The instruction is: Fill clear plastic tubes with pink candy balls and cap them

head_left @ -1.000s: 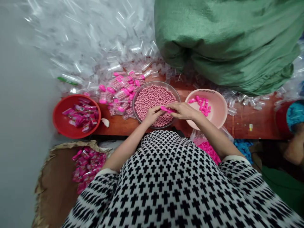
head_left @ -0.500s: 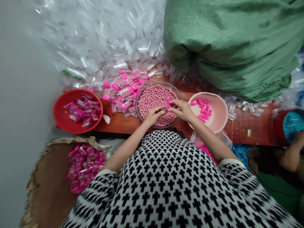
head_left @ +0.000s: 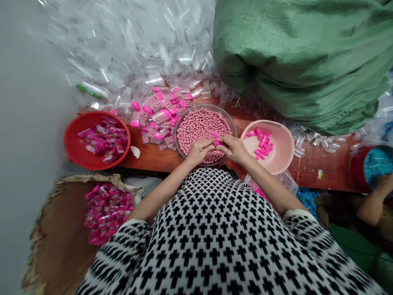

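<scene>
Over a metal bowl (head_left: 175, 137) of small pink beads (head_left: 199, 127), my two hands meet fingertip to fingertip. My right hand (head_left: 236, 148) is closed in a pinch on a bright pink plastic cap (head_left: 216, 137), which sticks up between the fingers. My left hand (head_left: 199, 151) is also pinched closed, its fingertips at the lower side of the cap; what they grip there is hidden. Clear containers filled with pink beads and topped with pink caps (head_left: 162, 114) lie heaped just left of the bowl. A pale pink basin (head_left: 284, 153) to the right holds more loose pink caps (head_left: 262, 143).
A red basin (head_left: 69, 147) with pink packets stands at left, above a box of similar packets (head_left: 107, 213). Empty clear containers (head_left: 138, 41) pile up behind, beside a large green sack (head_left: 291, 53). At far right, another person's arm (head_left: 373, 205) reaches a tub of blue pieces (head_left: 379, 166).
My hands have drawn closer together over the bowl, and the pink cap sits slightly lower, more upright between my fingers. The whole view has shifted a little.
</scene>
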Demonstrator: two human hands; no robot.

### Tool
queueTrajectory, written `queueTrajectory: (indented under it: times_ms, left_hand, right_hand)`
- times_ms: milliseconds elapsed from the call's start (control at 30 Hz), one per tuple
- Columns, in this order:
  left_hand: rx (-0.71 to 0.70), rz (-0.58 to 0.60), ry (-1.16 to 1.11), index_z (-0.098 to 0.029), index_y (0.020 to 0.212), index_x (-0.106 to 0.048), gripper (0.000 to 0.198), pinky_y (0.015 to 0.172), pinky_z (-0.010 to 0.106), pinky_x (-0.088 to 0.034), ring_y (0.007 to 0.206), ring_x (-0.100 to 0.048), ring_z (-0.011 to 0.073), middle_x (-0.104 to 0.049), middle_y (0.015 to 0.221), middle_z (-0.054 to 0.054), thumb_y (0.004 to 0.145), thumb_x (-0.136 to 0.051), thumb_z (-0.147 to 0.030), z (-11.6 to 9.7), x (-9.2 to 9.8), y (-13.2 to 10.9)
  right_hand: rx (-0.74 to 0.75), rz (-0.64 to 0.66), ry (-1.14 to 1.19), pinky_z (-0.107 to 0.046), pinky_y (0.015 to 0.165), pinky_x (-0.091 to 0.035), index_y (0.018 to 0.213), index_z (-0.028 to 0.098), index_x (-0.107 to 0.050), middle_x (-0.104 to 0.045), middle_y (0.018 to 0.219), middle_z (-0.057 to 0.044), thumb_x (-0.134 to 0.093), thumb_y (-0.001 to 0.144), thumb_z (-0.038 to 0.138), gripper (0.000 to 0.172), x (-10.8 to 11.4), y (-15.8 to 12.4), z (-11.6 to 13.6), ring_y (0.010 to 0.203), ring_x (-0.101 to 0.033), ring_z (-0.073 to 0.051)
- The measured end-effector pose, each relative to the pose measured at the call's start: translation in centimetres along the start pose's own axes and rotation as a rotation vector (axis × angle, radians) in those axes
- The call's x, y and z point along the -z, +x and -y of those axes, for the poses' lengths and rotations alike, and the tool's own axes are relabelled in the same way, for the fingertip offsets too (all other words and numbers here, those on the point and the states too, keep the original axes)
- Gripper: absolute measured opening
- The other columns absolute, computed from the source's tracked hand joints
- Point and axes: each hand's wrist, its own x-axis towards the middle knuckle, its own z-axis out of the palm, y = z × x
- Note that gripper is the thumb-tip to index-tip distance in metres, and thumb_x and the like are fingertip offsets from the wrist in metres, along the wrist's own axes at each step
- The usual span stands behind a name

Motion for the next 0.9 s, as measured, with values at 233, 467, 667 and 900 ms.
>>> queueTrajectory:
  times_ms: [233,467,667,900]
  left_hand:
    - [-0.102,0.085,0.211,-0.023,0.105,-0.074,0.030,0.084,0.031,-0.049,0.092,-0.068,0.0219,-0.074,0.104,0.006,0.089,-0.056,-0.040,-2.4,0.6,0.0]
    - [-0.093,0.136,0.219,-0.020,0.082,-0.074,0.031,0.074,0.028,-0.046,0.076,-0.065,0.0194,-0.072,0.078,0.005,0.089,-0.056,-0.044,-3.2,0.2,1.1]
    - [-0.081,0.307,0.231,-0.023,0.081,-0.075,0.027,0.072,0.027,-0.045,0.074,-0.066,0.0186,-0.074,0.080,0.002,0.087,-0.057,-0.042,-2.9,1.2,1.2]
    - [0.208,0.231,-0.175,-0.018,0.089,-0.077,0.034,0.073,0.029,-0.051,0.076,-0.067,0.0196,-0.075,0.085,0.004,0.075,-0.068,-0.047,-1.8,1.3,0.2]
  right_hand:
    - [0.009,-0.013,0.039,-0.026,0.062,-0.040,0.080,0.019,-0.054,-0.054,0.072,-0.002,-0.055,0.091,0.046,0.029,1.0,-0.8,-0.1,0.065,-0.050,-0.015]
    - [0.066,0.035,0.000,-0.027,0.063,-0.041,0.086,0.019,-0.056,-0.057,0.076,-0.003,-0.053,0.093,0.044,0.027,1.7,-1.0,-1.0,0.067,-0.051,-0.015]
    - [0.031,0.209,0.008,-0.034,0.083,-0.051,0.111,0.019,-0.061,-0.064,0.105,-0.010,-0.058,0.085,0.060,0.049,2.1,0.1,-1.4,0.098,-0.062,-0.022]
    - [0.321,0.297,-0.115,-0.042,0.107,-0.044,0.139,0.020,-0.046,-0.053,0.139,-0.013,-0.048,0.096,0.042,0.049,3.0,0.8,-0.8,0.132,-0.049,-0.021]
